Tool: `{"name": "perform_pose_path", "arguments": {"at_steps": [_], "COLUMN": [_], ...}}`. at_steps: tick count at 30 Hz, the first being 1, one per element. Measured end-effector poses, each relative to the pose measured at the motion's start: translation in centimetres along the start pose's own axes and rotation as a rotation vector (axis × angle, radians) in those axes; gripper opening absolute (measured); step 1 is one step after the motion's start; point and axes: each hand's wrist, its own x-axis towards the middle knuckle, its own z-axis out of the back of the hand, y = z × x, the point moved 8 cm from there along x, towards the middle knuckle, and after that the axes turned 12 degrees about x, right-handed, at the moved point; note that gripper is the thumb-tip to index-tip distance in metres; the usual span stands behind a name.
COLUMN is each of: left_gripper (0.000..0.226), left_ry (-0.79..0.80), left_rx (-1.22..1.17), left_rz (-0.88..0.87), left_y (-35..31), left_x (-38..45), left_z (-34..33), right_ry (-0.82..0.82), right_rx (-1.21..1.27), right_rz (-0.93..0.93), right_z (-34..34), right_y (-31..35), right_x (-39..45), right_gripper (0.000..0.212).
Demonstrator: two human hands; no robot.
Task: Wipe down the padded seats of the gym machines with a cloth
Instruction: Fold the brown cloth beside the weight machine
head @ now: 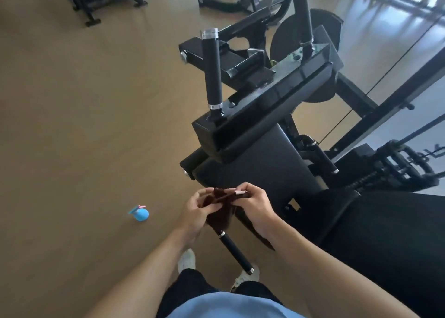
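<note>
A: Where are your hands?

B: Your left hand [196, 209] and right hand [252, 205] meet in front of you, fingers curled, both pinching the dark brown cloth [218, 211], which hangs bunched between them above the floor.

A: Any writing?

B: A small pale tag [239, 192] sits at your right fingertips; its print is unreadable.

A: What's around?

B: The black padded seat [260, 163] of the gym machine lies just beyond the cloth. A black foam-covered handle bar [234, 251] juts out below your hands. A blue spray bottle [140, 213] lies on the tan floor [84, 125], to your left.
</note>
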Motion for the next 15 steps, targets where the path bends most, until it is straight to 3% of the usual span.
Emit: {"name": "perform_pose_path", "arguments": {"at_steps": [6,12,14,15], "left_gripper": [0.044,0.052,0.052,0.053], "left_ry": [0.017,0.095,0.098,0.072], "left_rx": [-0.14,-0.158,-0.051,0.112], "left_rz": [0.079,0.167,0.172,0.144], "left_y": [0.3,0.9,0.9,0.4], "left_x": [3.5,4.7,4.6,4.6], "left_z": [1.4,1.3,1.4,1.8], "right_ry": [-0.107,-0.191,-0.224,-0.228], "right_rx": [-0.073,-0.087,-0.114,-0.129], "right_rz": [-0.025,-0.093,-0.102,-0.106], "right_z": [0.6,0.7,0.8,0.7], "right_y": [-1.1,-1.5,-1.5,-1.5], "right_x": [0.5,-0.2,-0.4,-0.4], "right_gripper": [0.044,0.022,0.017,0.017]}}
